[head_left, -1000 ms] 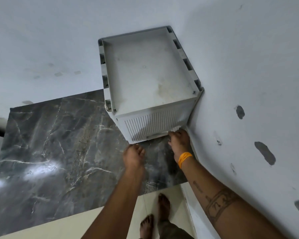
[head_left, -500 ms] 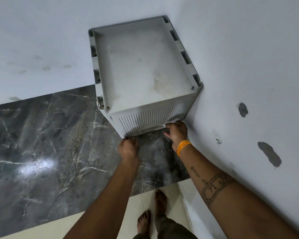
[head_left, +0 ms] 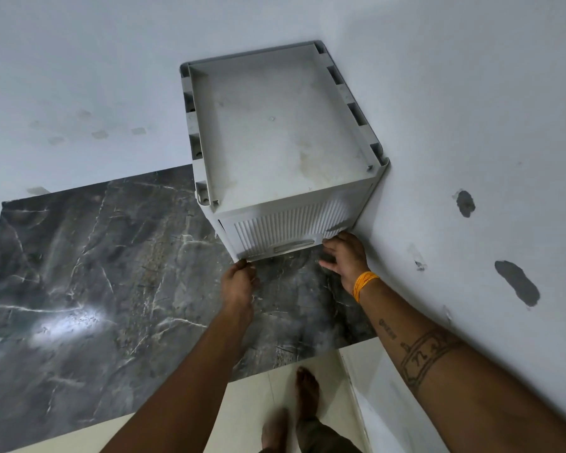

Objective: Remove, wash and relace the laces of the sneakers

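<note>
Standing barefoot at the frame's bottom, a person curls the left hand under a grey plastic box at centre (sneakers unseen); the right hand, fingers spread, touches its corner by the pocked wall.

Single head-worn wide-angle view, steeply downward, close over a white plastic cabinet in a wall corner.
</note>
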Demonstrator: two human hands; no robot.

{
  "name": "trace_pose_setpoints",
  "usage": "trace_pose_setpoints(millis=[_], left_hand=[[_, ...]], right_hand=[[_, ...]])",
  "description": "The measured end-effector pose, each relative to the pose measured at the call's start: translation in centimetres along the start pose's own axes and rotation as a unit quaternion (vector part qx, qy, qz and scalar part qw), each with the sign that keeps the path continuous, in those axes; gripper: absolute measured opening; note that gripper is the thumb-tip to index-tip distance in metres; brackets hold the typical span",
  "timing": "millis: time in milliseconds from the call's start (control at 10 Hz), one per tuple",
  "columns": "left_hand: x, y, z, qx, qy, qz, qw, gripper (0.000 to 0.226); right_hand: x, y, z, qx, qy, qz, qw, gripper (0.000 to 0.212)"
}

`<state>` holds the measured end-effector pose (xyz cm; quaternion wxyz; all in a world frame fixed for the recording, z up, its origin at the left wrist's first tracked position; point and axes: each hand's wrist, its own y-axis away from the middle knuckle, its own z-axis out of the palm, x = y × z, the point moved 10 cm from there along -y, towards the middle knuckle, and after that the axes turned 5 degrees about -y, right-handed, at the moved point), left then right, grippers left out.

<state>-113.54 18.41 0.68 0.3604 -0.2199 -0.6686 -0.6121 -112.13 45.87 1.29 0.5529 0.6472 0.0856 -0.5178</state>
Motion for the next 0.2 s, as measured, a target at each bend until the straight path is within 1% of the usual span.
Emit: trace_pose_setpoints(millis=[100,200], left_hand=[[0.24,0.37,-0.10,-0.024,-0.007,0.010,1.000,0.026],[0.50,1.22,-0.33,-0.033,-0.031,0.016,0.999,0.030]], right_hand=[[0.11,0.74,-0.09,-0.014,0.001,0.010,1.000,0.041],[-0.06,1.68,0.03,-0.007,0.000,0.006,1.000,0.044]])
